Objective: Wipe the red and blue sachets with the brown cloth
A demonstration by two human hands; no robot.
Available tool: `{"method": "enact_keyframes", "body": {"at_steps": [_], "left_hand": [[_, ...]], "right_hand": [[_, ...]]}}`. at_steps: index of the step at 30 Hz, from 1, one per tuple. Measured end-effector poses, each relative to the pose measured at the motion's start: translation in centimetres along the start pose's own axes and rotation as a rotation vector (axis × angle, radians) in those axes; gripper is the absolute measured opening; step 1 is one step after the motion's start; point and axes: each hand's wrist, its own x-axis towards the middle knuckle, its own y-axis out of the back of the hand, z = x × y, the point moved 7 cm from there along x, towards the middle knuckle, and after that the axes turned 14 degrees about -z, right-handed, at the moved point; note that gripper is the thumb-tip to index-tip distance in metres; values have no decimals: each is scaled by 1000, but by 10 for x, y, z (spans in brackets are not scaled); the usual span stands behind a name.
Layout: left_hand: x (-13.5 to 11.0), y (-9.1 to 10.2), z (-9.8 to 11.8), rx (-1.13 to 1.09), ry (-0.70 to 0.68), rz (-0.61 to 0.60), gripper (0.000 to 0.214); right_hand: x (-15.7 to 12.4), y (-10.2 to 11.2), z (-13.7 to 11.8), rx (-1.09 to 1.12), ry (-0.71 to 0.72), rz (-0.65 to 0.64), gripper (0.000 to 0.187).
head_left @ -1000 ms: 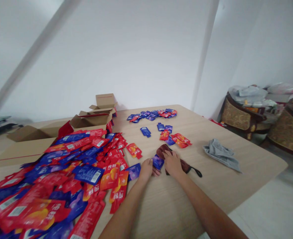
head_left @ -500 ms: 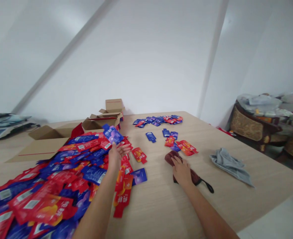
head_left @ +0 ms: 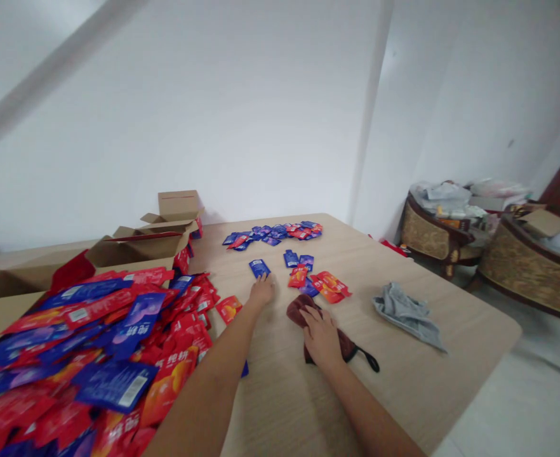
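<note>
My left hand [head_left: 262, 290] is stretched forward over the table, its fingers closed at the near end of a blue sachet [head_left: 259, 267]. That sachet lies flat, and part of it is under the fingertips. Palm down, my right hand [head_left: 322, 331] rests on a folded brown cloth [head_left: 345, 346] with a black loop, its fingers slightly spread. Just beyond the cloth lies a small group of red sachets [head_left: 328, 285] and blue ones. To the left is a large heap of mixed red and blue sachets [head_left: 118, 381]; my left forearm hides part of its right side.
Open cardboard boxes [head_left: 140, 251] stand in a row behind the heap. More sachets [head_left: 273, 233] lie in a band near the far table edge. A grey cloth [head_left: 406, 311] is on the right. Beyond the table stand patterned armchairs [head_left: 432, 231] loaded with bags.
My left hand has gone from above the heap, where a blue sachet was at its fingertips, rightward to the sachet lying on the table. My right hand stays on the cloth. The view has turned right.
</note>
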Motion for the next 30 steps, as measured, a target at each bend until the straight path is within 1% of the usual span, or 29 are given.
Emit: {"method": "enact_keyframes", "body": {"at_steps": [2,4,6,7,9,11,13,14,15,17,19,20,21,23,27,28,30], "left_hand": [[4,-8,1,55,3,-29,44],[0,-15,5,115,-9,-57,45],[-13,-24,14,203,-58,-89,45],[-24,-28,20,249,-95,-104,45],[-53,-38,34,307,-172,-124,44],[-91,-48,48,297,-246,-132,42],[-133,-59,63,258,-357,-149,42],[-155,-64,69,234,-422,-166,42],[-175,-69,74,208,-475,-182,41],[-208,-72,76,138,-522,-194,39],[-230,-71,72,64,-505,-216,37],[-236,-70,70,37,-492,-227,37],[-240,-68,68,20,-486,-236,37],[-244,-64,66,21,-496,-239,37],[-243,-64,67,58,-501,-230,40],[-243,-65,66,58,-502,-224,40],[-244,-66,66,49,-506,-203,40]], "right_hand": [[2,0,1,18,2,-1,49],[3,0,2,42,4,9,50],[3,2,5,73,-1,33,51],[3,3,6,90,-4,49,52],[2,7,10,124,-14,84,53],[-1,13,12,155,-8,119,53],[-6,20,7,187,39,139,53],[-10,23,1,202,87,134,52],[-14,24,-7,215,152,110,52],[-24,19,-31,223,315,-6,50],[-34,9,-53,206,437,-148,49],[-37,4,-59,190,460,-200,48],[-37,0,-62,173,451,-228,47],[-29,-3,-54,128,355,-213,45],[-7,5,-9,19,46,-96,44],[-4,7,0,5,6,-78,44],[-3,12,7,-4,-11,-58,45]]}}
